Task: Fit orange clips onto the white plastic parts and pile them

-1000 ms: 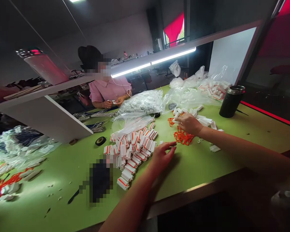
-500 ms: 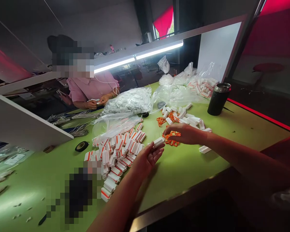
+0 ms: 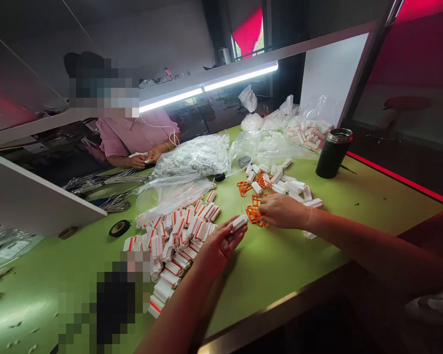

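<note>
My left hand (image 3: 218, 246) holds a small white plastic connector (image 3: 239, 222) at its fingertips, just above the green table (image 3: 280, 255). My right hand (image 3: 282, 210) rests palm down on a small heap of orange clips (image 3: 254, 215), fingers curled over them; I cannot see whether it grips one. To the left of my left hand lies a pile of white connectors with orange clips fitted (image 3: 177, 233). Plain white connectors (image 3: 288, 184) lie loose beyond my right hand, with more orange clips (image 3: 243, 187) beside them.
A black tumbler (image 3: 332, 152) stands at the right. Clear bags of white parts (image 3: 195, 157) and more bags (image 3: 302, 125) lie at the back. A black tape roll (image 3: 119, 228) sits at the left. Across the table a person in a pink shirt (image 3: 135, 135) handles parts near wire bundles (image 3: 107, 179).
My left hand picked up a white connector and lifted it. My right hand drew back from the far white parts onto the orange clips. The view swung right.
</note>
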`<state>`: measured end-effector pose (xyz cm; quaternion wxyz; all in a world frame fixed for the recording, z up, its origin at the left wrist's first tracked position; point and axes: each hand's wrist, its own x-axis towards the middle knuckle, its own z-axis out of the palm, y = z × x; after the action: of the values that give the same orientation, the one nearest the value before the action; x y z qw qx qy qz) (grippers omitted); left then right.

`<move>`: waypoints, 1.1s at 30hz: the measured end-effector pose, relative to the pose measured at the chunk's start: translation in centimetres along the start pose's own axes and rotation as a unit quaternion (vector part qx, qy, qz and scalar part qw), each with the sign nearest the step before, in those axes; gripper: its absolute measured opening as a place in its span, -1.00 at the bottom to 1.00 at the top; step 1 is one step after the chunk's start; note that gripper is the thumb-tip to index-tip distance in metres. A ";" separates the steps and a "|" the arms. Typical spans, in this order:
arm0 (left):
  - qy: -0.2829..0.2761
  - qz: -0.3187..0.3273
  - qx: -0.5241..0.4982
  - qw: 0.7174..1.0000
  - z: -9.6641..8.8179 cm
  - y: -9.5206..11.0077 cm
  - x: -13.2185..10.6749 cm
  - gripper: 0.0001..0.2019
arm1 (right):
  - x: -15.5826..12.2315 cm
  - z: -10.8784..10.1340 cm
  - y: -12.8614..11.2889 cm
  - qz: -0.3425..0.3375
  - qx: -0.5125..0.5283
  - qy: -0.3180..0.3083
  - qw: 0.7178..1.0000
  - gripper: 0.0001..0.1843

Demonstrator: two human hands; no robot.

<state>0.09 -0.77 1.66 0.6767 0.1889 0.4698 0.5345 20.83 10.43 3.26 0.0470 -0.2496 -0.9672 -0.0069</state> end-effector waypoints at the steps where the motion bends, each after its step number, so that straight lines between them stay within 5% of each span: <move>1: 0.000 0.002 0.002 1.000 -0.1 -0.1 0.0 -0.60 | 0.1 0.1 -0.1 0.013 0.004 0.004 1.000 -0.76; 8: -0.007 -0.002 0.021 1.000 -0.2 -0.3 0.1 -0.59 | 0.0 0.4 0.3 0.067 0.129 0.087 0.986 -0.90; 16: 0.003 -0.002 0.012 1.000 0.8 -0.2 -0.5 -0.62 | -0.8 -1.7 -0.3 -0.009 0.272 0.205 0.940 -0.89; 23: 0.002 -0.009 -0.012 1.000 0.8 -0.2 -0.5 -0.66 | -1.1 -2.0 -2.3 -0.081 0.288 0.228 0.927 -0.84; 33: -0.054 -0.051 -0.004 0.997 1.5 -1.0 -0.9 -0.71 | -1.1 -1.0 -3.3 -0.048 0.260 0.205 0.942 -0.86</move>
<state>1.85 -1.54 2.02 0.7280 0.1904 0.4398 0.4902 20.24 6.96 4.19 0.3069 -0.1748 -0.9157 0.1915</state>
